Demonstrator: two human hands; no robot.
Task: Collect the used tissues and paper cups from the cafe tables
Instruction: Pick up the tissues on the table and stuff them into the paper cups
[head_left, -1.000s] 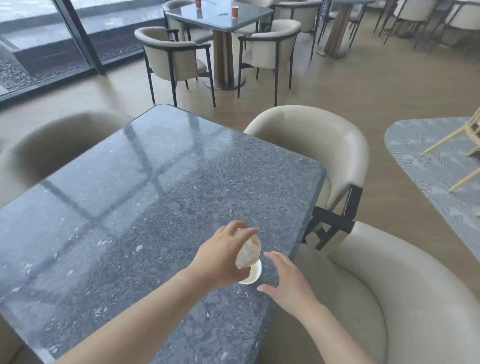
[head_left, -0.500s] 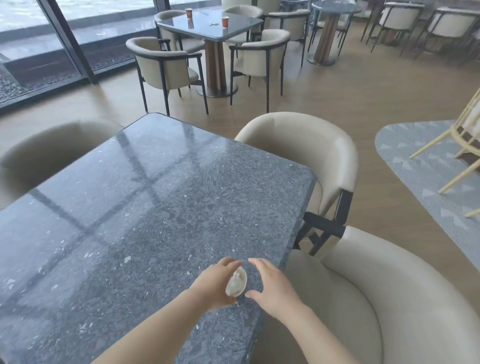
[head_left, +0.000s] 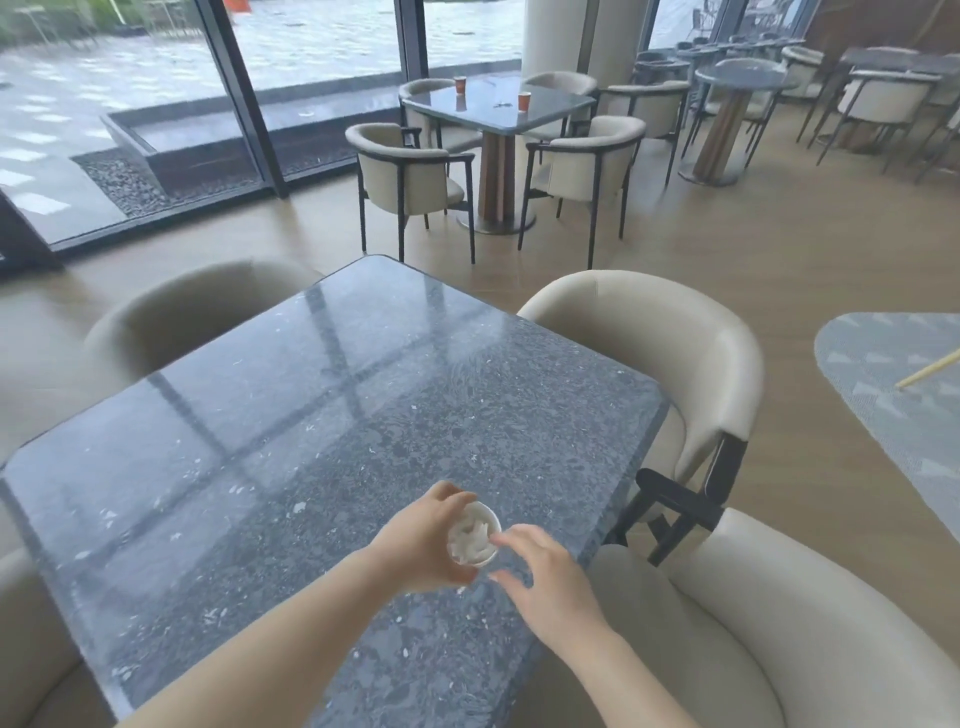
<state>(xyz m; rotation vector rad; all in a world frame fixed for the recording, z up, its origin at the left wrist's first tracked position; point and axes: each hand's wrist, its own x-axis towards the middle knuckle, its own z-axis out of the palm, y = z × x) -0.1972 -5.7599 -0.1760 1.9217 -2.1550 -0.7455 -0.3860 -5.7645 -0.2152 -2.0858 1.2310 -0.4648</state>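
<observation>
Left hand curls round paper cup, fingertips over far rim; cup tipped toward wearer over near table, 5 o'clock side. Crumpled tissue packed inside, likely so one hand carries both. Right hand at cup's 4 o'clock, fingers loosely spread, holding nothing, index tip near rim. Far table, 12 o'clock: orange cup, second orange cup uncollected.
</observation>
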